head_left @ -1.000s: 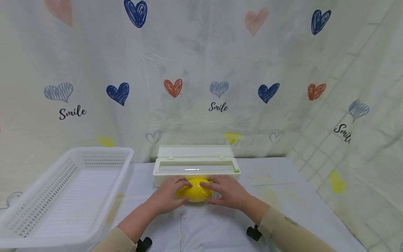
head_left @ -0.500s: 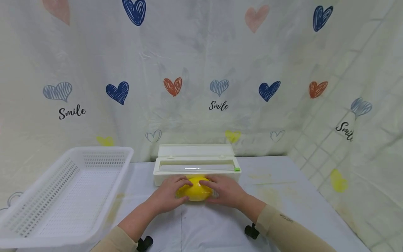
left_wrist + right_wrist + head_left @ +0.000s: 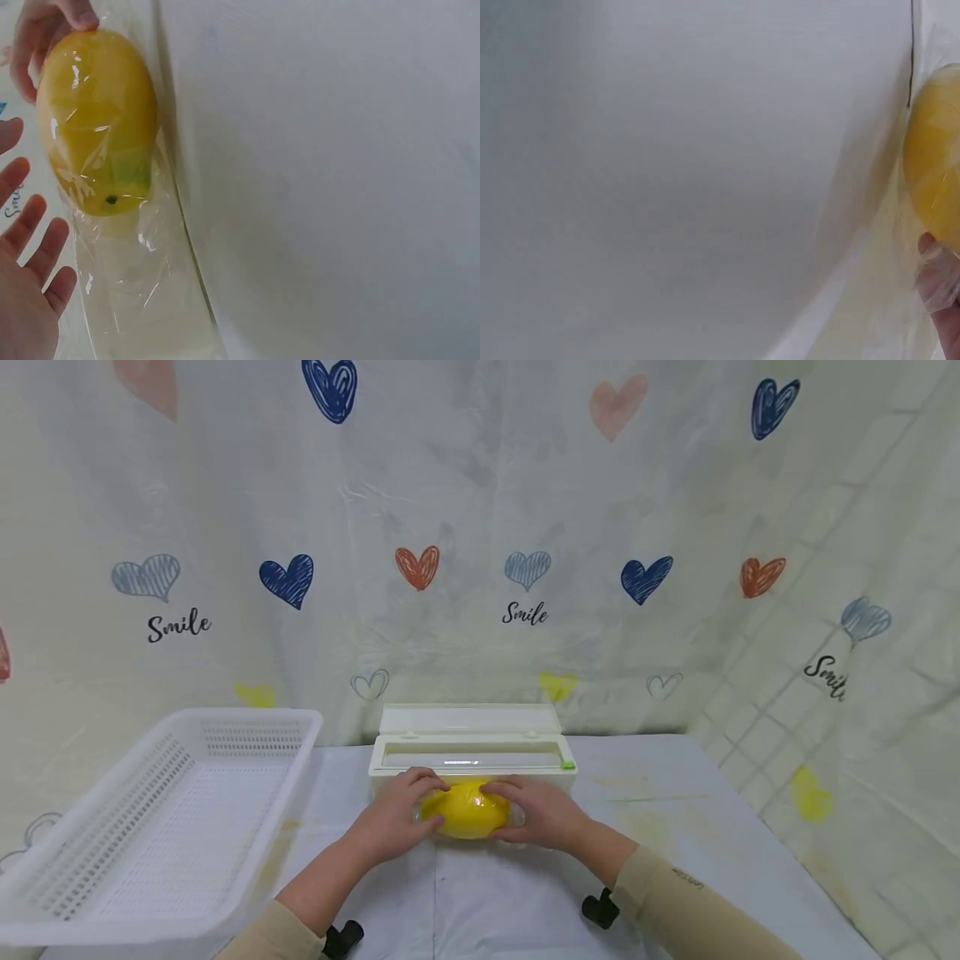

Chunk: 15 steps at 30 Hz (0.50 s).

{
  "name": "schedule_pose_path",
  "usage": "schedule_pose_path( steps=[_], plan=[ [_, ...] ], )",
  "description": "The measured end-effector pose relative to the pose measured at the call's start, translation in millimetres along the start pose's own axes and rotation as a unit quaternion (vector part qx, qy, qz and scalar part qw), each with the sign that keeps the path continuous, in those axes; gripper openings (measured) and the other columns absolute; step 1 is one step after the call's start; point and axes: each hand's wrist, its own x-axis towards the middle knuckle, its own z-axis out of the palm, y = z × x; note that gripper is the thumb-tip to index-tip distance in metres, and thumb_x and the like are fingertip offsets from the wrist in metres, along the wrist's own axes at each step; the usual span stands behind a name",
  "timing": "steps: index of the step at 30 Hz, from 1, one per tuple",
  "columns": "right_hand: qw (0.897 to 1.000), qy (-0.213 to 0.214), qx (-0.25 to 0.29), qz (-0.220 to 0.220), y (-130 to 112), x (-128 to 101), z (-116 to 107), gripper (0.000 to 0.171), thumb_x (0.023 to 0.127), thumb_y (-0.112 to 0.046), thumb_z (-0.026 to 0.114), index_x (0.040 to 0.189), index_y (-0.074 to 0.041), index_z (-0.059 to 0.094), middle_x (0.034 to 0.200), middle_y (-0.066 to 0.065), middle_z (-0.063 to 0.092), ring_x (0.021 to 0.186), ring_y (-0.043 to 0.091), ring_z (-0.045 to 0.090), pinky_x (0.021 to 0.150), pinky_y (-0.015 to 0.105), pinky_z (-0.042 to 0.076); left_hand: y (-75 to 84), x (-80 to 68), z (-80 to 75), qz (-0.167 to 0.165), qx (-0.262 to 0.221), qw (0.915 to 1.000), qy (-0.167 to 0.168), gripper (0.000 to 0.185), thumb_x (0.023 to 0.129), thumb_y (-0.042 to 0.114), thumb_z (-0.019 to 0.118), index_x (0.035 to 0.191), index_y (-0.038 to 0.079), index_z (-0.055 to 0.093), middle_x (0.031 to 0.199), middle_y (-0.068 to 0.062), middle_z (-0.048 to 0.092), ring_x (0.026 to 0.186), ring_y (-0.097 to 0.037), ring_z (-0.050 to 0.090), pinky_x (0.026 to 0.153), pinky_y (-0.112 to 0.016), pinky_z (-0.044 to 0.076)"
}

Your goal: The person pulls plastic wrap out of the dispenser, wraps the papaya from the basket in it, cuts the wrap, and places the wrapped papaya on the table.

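Yellow mango [image 3: 465, 808] film-wrapped, long axis left-right, between both hands.

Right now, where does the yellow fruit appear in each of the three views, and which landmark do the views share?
Head view: the yellow fruit lies low at centre, between the left hand and the right hand.
Left wrist view: upper left, under clear film.
Right wrist view: cut by the right edge.
Shared landmark: the film around the fruit.

- We see a yellow mango [image 3: 467, 808] in clear film.
- We see a white slotted basket [image 3: 150, 827].
- We see a cream dispenser box [image 3: 471, 752], and a backdrop [image 3: 480, 527] with hearts.
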Motion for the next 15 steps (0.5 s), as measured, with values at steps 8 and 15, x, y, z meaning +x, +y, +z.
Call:
schedule_pose_path(
  steps=[8,15],
  plan=[
    [0.990,-0.052,0.117,0.061,2,2,-13,0.067,0.081,-0.047,0.080,0.140,-0.030,0.054,0.136,-0.010,0.058,0.107,0.009,0.060,0.091,0.030,0.053,3.9,-5.4,-10.7,0.043,0.068,0.9966,0.020,0.044,0.086,0.042,0.076,0.125,0.027,0.064,0.133,0.008,0.056,0.123,-0.019,0.050,0.107,-0.046,0.038],
    [0.961,-0.089,0.232,0.120,4,7,-27,0.066,0.081,-0.043,0.081,0.139,-0.028,0.054,0.130,-0.003,0.061,0.099,0.011,0.065,0.088,0.032,0.055,13.5,-4.1,-18.0,0.135,0.139,0.9810,-0.007,0.064,0.082,0.051,0.077,0.140,0.037,0.053,0.146,0.007,0.049,0.131,-0.017,0.047,0.109,-0.048,0.035]
  ],
)
